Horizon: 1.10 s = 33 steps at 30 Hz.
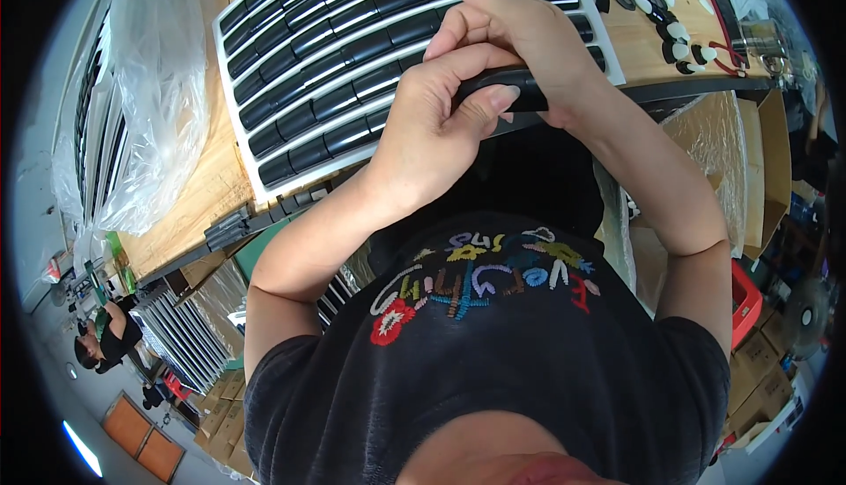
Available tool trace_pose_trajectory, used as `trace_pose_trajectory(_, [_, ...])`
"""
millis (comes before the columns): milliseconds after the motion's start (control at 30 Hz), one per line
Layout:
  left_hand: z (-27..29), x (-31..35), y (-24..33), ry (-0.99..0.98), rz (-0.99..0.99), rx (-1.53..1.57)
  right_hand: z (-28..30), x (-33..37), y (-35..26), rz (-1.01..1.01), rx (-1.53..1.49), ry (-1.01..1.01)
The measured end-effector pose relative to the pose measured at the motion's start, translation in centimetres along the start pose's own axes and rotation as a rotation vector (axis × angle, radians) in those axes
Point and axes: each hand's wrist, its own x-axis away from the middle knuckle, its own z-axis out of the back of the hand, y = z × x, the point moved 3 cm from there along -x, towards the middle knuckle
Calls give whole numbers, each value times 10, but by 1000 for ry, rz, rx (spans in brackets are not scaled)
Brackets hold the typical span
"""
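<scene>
Gripped a glossy black piece in the left hand, thumb along its near side and index finger over the top, above the near edge of a white tray, toward its right side. Overlapped the piece's right end with the heel of the right hand, fingers bent and thumb stretched out; could not tell whether gripping, pressing or merely covering. Risked, by judgement, a twist or slip from the left pinch under uneven pressure, owing to so smooth a surface. Could then have dropped it onto the rows of black cylinders, marking their shine or jarring some out of line, or past the edge to the floor. Might equally have nudged the tray with a knuckle, from working so low. Saw small black and white pieces farther right on the wooden table, easily scattered by a bump. Noted a slack plastic bag well to the left, likely to snag only in a wide sweep.
</scene>
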Motion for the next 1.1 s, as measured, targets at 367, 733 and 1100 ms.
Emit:
trace_pose_trajectory(367, [56,-49,-29,184,-1,189,31,-30,2,461,508,260])
trace_pose_trajectory(733, [87,-27,-44,240,-435,-770,214,-182,-44,391,809,879])
trace_pose_trajectory(1100, [274,-139,-33,509,-408,-1060,146,-77,-43,566,914,617])
